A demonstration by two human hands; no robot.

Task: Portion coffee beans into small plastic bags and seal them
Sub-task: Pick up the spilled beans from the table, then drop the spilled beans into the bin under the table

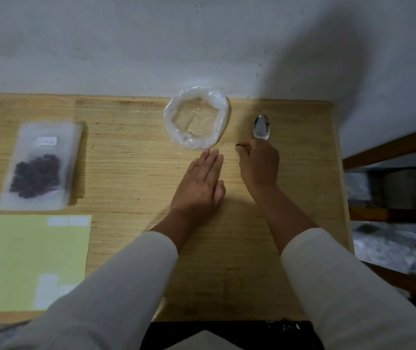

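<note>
Right hand (258,164) grips the spoon (261,127) near the tabletop's (131,157) back edge; left hand (201,180) lies flat, fingers together. Bag (196,117) looks empty, I think. Filled pouch (41,165) sits far left. Next: scoop beans.

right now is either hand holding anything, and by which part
The right hand grips the spoon by its handle, bowl pointing away. The left hand lies flat, holding nothing.
</note>
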